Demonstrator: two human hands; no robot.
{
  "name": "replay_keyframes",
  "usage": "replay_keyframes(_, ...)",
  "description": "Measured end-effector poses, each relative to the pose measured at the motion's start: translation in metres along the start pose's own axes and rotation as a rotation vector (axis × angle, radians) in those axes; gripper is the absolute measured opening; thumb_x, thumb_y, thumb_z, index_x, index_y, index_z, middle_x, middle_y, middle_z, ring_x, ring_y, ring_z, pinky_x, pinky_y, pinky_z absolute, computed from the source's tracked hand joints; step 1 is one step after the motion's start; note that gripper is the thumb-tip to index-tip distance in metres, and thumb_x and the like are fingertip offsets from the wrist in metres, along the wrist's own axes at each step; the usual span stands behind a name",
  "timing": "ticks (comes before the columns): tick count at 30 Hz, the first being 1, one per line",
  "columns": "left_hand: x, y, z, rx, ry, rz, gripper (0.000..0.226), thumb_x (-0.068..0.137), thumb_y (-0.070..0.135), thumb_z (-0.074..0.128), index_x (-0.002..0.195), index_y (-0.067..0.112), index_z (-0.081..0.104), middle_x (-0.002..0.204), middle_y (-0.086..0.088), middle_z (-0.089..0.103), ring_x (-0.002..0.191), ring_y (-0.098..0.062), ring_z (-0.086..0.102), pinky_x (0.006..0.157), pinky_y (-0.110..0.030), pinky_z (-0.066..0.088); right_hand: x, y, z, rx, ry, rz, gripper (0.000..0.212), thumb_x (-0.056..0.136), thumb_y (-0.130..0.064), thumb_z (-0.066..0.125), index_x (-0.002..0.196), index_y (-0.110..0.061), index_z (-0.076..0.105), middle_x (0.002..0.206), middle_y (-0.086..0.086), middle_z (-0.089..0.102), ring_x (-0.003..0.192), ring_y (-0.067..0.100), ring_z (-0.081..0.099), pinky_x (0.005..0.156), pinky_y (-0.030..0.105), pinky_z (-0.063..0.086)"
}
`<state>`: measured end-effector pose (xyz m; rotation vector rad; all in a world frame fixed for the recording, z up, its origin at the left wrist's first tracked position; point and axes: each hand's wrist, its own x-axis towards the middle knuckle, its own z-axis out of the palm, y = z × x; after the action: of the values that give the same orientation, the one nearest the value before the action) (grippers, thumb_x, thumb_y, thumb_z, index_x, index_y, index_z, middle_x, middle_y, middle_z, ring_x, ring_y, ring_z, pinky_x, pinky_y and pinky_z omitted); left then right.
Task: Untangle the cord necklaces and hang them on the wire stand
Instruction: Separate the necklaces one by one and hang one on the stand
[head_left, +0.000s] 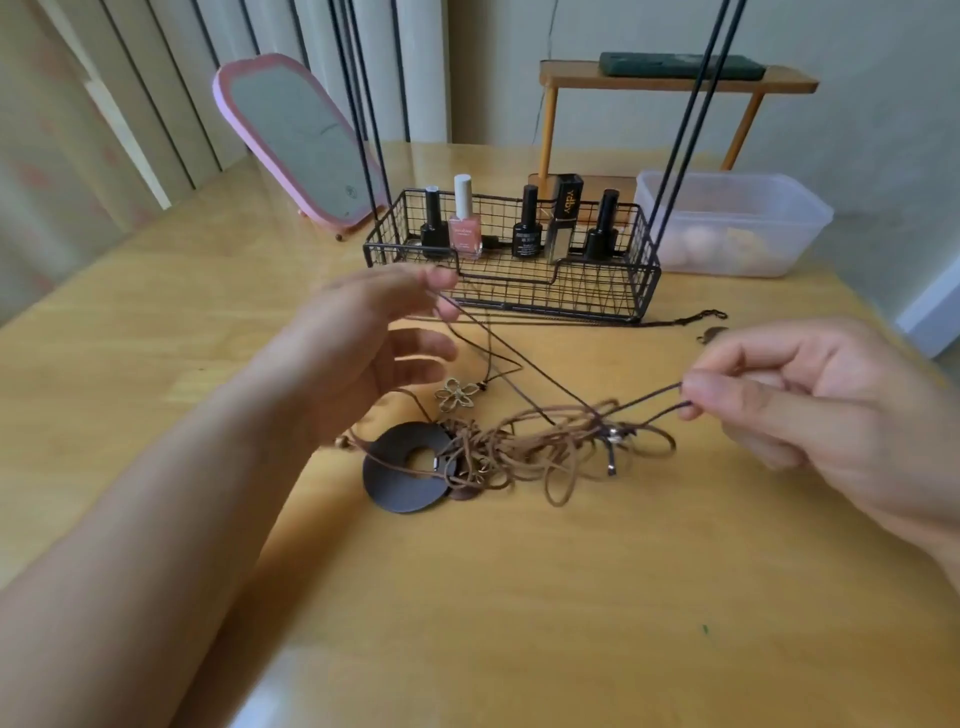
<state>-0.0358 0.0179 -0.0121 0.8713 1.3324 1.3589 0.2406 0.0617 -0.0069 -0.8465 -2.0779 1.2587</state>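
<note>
Tangle of brown cord necklaces (524, 447) lay on the tabletop (519, 597), centre, between and a little nearer than both hands. Right hand (810, 410) pinched a dark cord loop (657, 402) at thumb and forefinger, lifted just right of the heap; the loop ran left and down into the knot. Left hand (384, 338) sat up and left of the heap, fingers mostly loose and spread, with a thin dark strand (511, 358) running from its fingertips; exact pinch not clear, looked lightly held. That strand went diagonally from far left to near right, into the tangle by the right hand's loop, so the pull axis ran left-far to right-near. Dark ring-shaped disc pendant (400, 467) lay at the left edge of the heap, closer to the left hand; wire flower pendant (457, 393) just beyond it. Another thin necklace (597, 321) stretched along the front of the wire stand (519, 260), ending in a chain bit at far right. Stand's black uprights rose out of view, no necklace seen hanging. Its basket held nail polish bottles: one pink bottle (464, 223), label too small to read; a gold tube (563, 218) read "ydby". Black bottles' text unreadable. Pink mirror (296, 140) far left, plastic tub (737, 223) far right.
</note>
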Motion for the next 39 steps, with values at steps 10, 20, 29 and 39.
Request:
replay_keyframes(10,-0.007,0.017,-0.047,1.154,-0.377,0.238,0.044,0.065,0.062,0.081,0.096,0.039,0.062,0.096,0.014,0.065,0.093,-0.005,0.063,0.081,-0.03,0.055,0.008,0.043,-0.023,-0.886,0.45,0.144,0.024,0.076,-0.064,0.053,0.093,-0.05,0.061,0.078,-0.013,0.06,0.089,0.029,0.06,0.085,0.043,0.052)
replay_keyframes(20,-0.01,0.016,-0.072,1.38,-0.348,-0.018,0.048,0.068,0.039,0.089,0.103,0.046,0.056,0.105,0.022,0.051,0.098,-0.003,0.056,0.074,-0.031,0.054,0.014,0.032,0.045,-0.845,-0.102,-0.214,0.039,0.084,-0.07,0.045,0.106,-0.044,0.063,0.11,-0.031,0.051,0.113,0.003,0.047,0.094,0.034,0.044)
replay_keyframes(29,-0.013,0.021,-0.076,1.462,-0.339,-0.086,0.038,0.068,0.04,0.088,0.093,0.043,0.059,0.098,0.021,0.056,0.089,-0.004,0.057,0.075,-0.026,0.052,0.004,0.037,-0.005,-0.901,0.06,-0.065,0.021,0.08,-0.061,0.037,0.081,-0.045,0.05,0.089,-0.022,0.058,0.074,0.002,0.053,0.053,0.034,0.042)
replay_keyframes(39,-0.017,0.022,-0.067,1.373,-0.48,0.1,0.025,0.083,0.018,0.075,0.078,0.032,0.055,0.077,0.015,0.061,0.068,-0.015,0.056,0.071,-0.042,0.056,0.008,0.016,0.031,-0.568,0.23,-0.368,0.011,0.086,-0.044,0.061,0.093,-0.036,0.065,0.102,-0.026,0.062,0.102,0.002,0.058,0.089,0.007,0.036)
